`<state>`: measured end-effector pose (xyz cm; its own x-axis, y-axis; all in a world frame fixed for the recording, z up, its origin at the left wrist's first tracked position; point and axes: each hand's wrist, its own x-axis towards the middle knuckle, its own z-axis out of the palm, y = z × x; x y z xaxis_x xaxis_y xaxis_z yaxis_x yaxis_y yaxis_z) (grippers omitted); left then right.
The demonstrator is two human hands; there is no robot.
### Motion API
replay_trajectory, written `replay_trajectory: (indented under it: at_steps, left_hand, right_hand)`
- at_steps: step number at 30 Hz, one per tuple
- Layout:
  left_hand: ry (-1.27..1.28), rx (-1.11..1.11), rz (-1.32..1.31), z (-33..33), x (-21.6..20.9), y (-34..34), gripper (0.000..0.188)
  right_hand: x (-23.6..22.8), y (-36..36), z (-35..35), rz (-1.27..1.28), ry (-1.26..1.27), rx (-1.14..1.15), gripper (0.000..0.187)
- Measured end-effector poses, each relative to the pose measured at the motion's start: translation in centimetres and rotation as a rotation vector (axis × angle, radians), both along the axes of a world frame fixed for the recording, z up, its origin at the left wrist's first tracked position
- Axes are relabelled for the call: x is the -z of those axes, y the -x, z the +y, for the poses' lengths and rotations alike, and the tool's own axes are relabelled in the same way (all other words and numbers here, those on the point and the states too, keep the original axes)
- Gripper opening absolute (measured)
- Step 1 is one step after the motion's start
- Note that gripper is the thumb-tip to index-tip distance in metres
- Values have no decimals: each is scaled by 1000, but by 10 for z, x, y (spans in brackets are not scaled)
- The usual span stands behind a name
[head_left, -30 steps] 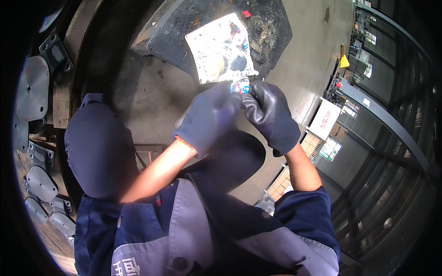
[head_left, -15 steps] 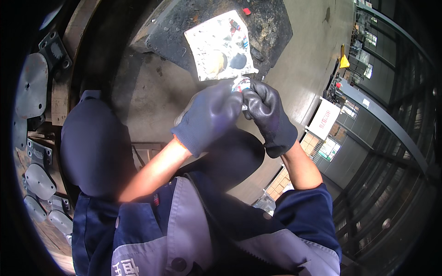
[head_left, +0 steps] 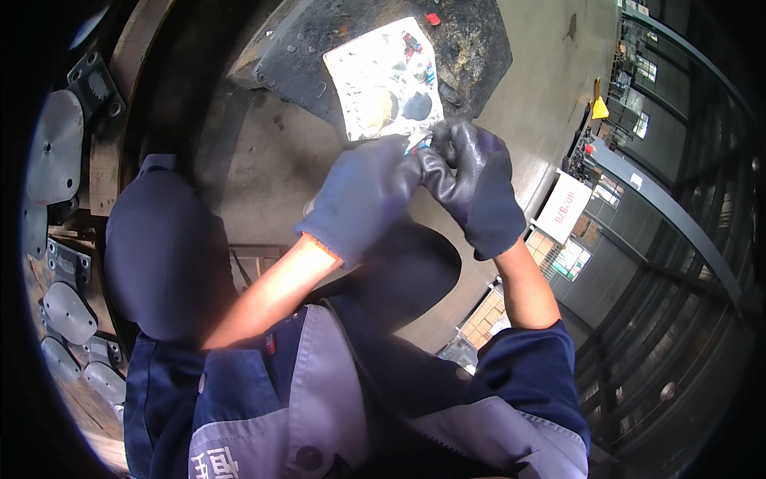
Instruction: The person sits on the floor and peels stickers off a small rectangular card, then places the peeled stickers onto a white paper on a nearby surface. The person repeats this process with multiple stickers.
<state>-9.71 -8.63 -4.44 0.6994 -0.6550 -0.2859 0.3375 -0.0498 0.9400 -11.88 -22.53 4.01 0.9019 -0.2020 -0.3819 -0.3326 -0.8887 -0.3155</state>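
Both my hands wear dark gloves and meet in front of me, just below a white sheet point(head_left: 347, 88). My left hand point(head_left: 367, 180) is closed on a small crumpled tube point(head_left: 418, 143), white with blue and red marks. Only part of the tube shows between the gloves. My right hand point(head_left: 471, 176) has its fingers curled and pinched at the tube's right side; its fingertips are partly hidden. On the sheet lie a cream-coloured blob point(head_left: 377, 110) and a dark grey round patch point(head_left: 416, 106), with smears around them.
The sheet lies on a dark, worn block point(head_left: 475, 48), with a small red cap-like piece point(head_left: 433, 19) beside it. At the left, several grey metal plates point(head_left: 56, 148) rest on wood. A white sign board point(head_left: 563, 206) and stacked cartons point(head_left: 483, 319) stand to the right.
My right hand has turned and shifted slightly up and right, its fingers moving around the tube. Less of the tube shows now. The left hand stays nearly in place.
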Motion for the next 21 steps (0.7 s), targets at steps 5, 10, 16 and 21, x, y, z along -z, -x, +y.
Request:
replay_trajectory:
  at_steps: [5,10,16,21]
  left_hand:
    - [-37,-26,81,0,-9,1,19]
    - [-111,-142,-81,-4,-8,7,19]
    - [-260,-82,-208,-6,-13,4,17]
    - [-209,-136,-201,-10,-9,5,17]
  right_hand:
    - [10,-1,-17,-14,-204,-75,11]
    - [4,-9,-14,96,-206,-36,6]
    - [-1,-13,-7,152,-190,1,7]
    - [14,-5,-15,-67,-63,-184,5]
